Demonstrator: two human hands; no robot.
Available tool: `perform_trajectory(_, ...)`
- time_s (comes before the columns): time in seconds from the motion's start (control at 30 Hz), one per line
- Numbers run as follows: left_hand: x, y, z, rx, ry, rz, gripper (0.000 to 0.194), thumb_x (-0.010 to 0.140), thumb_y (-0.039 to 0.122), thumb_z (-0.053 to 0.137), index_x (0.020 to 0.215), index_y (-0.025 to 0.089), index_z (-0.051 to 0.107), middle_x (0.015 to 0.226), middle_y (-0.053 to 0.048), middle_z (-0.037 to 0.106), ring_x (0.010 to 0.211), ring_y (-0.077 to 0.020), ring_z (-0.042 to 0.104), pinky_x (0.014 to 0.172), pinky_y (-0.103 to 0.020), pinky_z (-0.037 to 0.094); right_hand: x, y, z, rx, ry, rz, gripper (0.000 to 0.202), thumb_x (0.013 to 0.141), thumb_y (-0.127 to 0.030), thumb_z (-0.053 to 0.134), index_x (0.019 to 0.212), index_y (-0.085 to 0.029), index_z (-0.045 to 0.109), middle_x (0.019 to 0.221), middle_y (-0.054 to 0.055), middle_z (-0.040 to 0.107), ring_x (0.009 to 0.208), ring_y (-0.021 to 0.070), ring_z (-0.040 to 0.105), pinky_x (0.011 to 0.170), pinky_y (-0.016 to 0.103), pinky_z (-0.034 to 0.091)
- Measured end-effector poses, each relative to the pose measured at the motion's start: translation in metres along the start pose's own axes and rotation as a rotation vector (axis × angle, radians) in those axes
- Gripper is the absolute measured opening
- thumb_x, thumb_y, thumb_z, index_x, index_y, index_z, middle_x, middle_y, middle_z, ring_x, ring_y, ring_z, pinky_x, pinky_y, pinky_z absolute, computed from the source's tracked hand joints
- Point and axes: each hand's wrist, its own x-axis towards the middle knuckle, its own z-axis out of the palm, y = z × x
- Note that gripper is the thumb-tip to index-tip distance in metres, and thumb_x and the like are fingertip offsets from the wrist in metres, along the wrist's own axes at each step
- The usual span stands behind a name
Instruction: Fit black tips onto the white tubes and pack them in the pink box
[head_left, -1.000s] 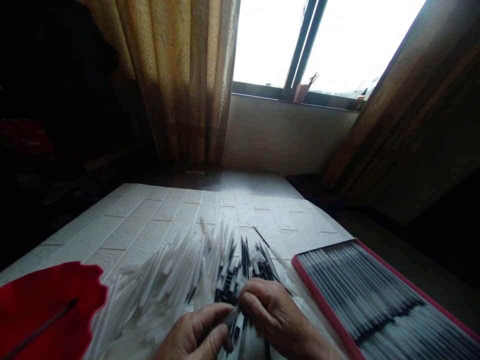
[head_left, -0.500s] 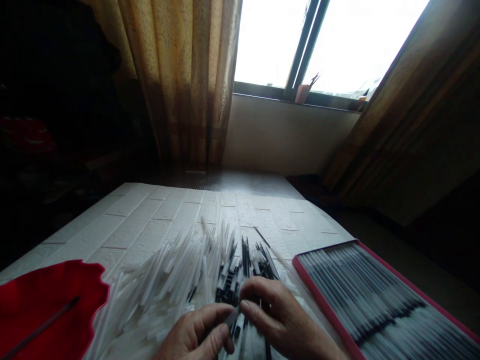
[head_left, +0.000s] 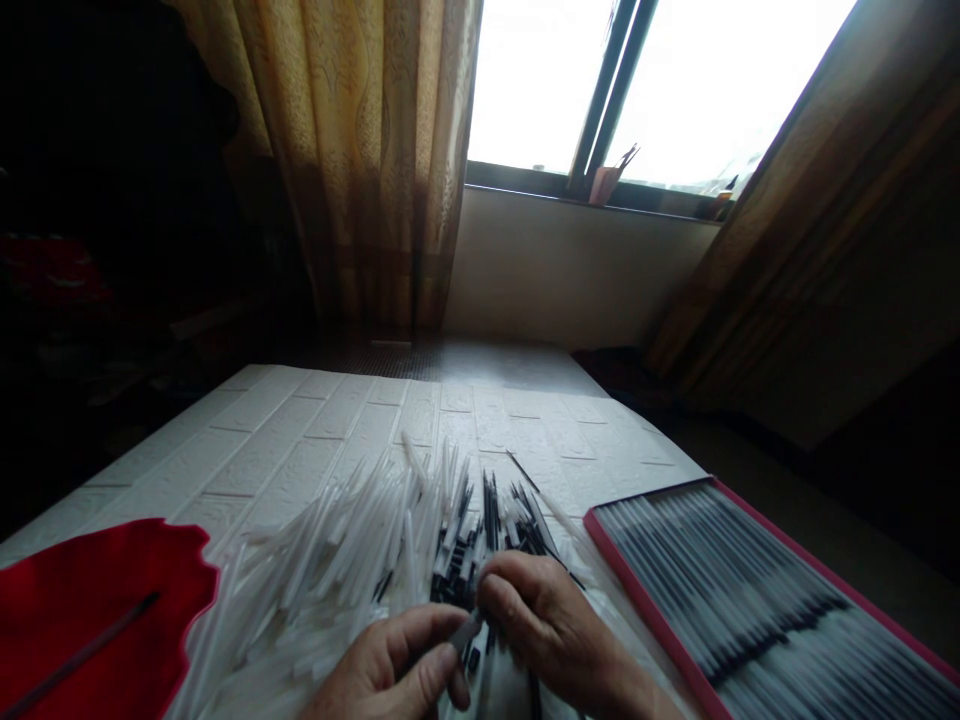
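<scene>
My left hand [head_left: 401, 660], at the bottom centre, pinches a short translucent plastic tube [head_left: 466, 632] between thumb and fingers. My right hand [head_left: 544, 625] is closed at the upper end of that tube, its thumb and forefinger pressed together there. The fingertips of the two hands almost touch. Just beyond them lie black-tipped pen refills [head_left: 491, 510] and small black parts [head_left: 452, 575]. A big heap of clear plastic tubes [head_left: 337, 550] spreads to the left of my hands. What lies inside my right fist is hidden.
At right, a pink-rimmed box [head_left: 637, 590] holds rows of pen-like sticks. A red scalloped tray [head_left: 97, 620] with one dark stick stands at left. The table has a white brick-pattern cover [head_left: 262, 440]. Behind are curtains [head_left: 367, 180] and a window sill with a pink cup [head_left: 602, 186].
My right fingers have curled more tightly, and that hand has shifted slightly. A thin dark stick now shows beyond its knuckles. My left hand keeps its pinch in nearly the same place.
</scene>
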Motion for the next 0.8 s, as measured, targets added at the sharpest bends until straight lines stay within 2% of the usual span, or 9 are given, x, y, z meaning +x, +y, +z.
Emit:
perform_trajectory(0.07,0.002,-0.002,0.001,-0.107,0.007,-0.013,0.057,0.074,0.068,0.069,0.106,0.021,0.072,0.069,0.003,0.063,0.047,-0.006,0.041,0.042,-0.016,0.03,-0.003,-0.004,-0.005,0.07,0.009,-0.017,0.019,0.091,-0.029,0.048,0.087,-0.018,0.063,0.076,0.0,0.061,0.068,0.0129,0.054,0.062,0.021,0.041)
perform_trajectory(0.13,0.003,-0.005,0.002,-0.179,0.002,-0.013,0.058,0.071,0.068,0.071,0.105,0.021,0.072,0.067,0.003,0.062,0.043,-0.0049,0.038,0.039,-0.016,0.028,-0.006,-0.007,-0.009,0.133,-0.008,-0.028,0.016,0.087,-0.023,0.053,0.097,-0.019,0.066,0.086,0.002,0.066,0.076,0.0151,0.059,0.067,0.023,0.045)
perform_trajectory(0.27,0.003,-0.007,0.001,-0.201,-0.009,-0.03,0.055,0.071,0.065,0.073,0.104,0.021,0.072,0.067,0.004,0.063,0.044,-0.0041,0.04,0.041,-0.014,0.031,-0.007,-0.007,-0.011,0.152,-0.019,-0.02,0.012,0.083,-0.02,0.058,0.09,-0.018,0.067,0.083,0.003,0.067,0.076,0.0158,0.059,0.068,0.023,0.046)
perform_trajectory(0.47,0.002,-0.007,0.0,-0.149,-0.014,-0.03,0.055,0.073,0.067,0.07,0.105,0.022,0.071,0.071,0.003,0.063,0.045,-0.0045,0.041,0.041,-0.015,0.031,-0.005,-0.008,-0.009,0.048,-0.021,-0.026,0.01,0.085,-0.022,0.056,0.082,-0.017,0.064,0.075,0.0,0.063,0.07,0.0132,0.056,0.064,0.022,0.042)
perform_trajectory(0.57,0.001,0.0,0.001,-0.062,-0.041,-0.027,0.052,0.076,0.066,0.067,0.103,0.021,0.071,0.07,0.003,0.061,0.047,-0.0045,0.038,0.043,-0.016,0.029,-0.004,-0.008,-0.006,-0.044,0.005,-0.044,0.017,0.086,-0.024,0.054,0.07,-0.017,0.058,0.065,-0.003,0.056,0.061,0.0108,0.05,0.058,0.021,0.036)
perform_trajectory(0.67,-0.001,0.009,0.001,0.022,-0.074,-0.003,0.049,0.079,0.066,0.065,0.096,0.02,0.072,0.069,0.003,0.061,0.051,-0.0054,0.041,0.048,-0.016,0.031,-0.001,-0.005,-0.001,-0.115,0.011,-0.061,0.036,0.087,-0.028,0.051,0.054,-0.019,0.038,0.052,-0.007,0.035,0.05,0.0079,0.037,0.049,0.023,0.025)
perform_trajectory(0.73,-0.001,0.01,0.001,0.049,-0.092,-0.003,0.049,0.08,0.066,0.064,0.096,0.02,0.072,0.07,0.003,0.061,0.053,-0.006,0.043,0.05,-0.016,0.033,0.0,-0.002,0.003,-0.111,-0.006,-0.041,0.046,0.088,-0.032,0.048,0.051,-0.02,0.025,0.049,-0.008,0.022,0.046,0.007,0.027,0.046,0.024,0.019)
perform_trajectory(0.8,-0.001,0.007,0.0,0.04,-0.087,-0.03,0.05,0.079,0.067,0.063,0.098,0.021,0.072,0.07,0.003,0.061,0.051,-0.0056,0.043,0.048,-0.016,0.033,0.002,0.002,0.007,-0.073,-0.03,-0.001,0.049,0.09,-0.037,0.045,0.05,-0.02,0.022,0.05,-0.008,0.017,0.046,0.007,0.022,0.044,0.024,0.017)
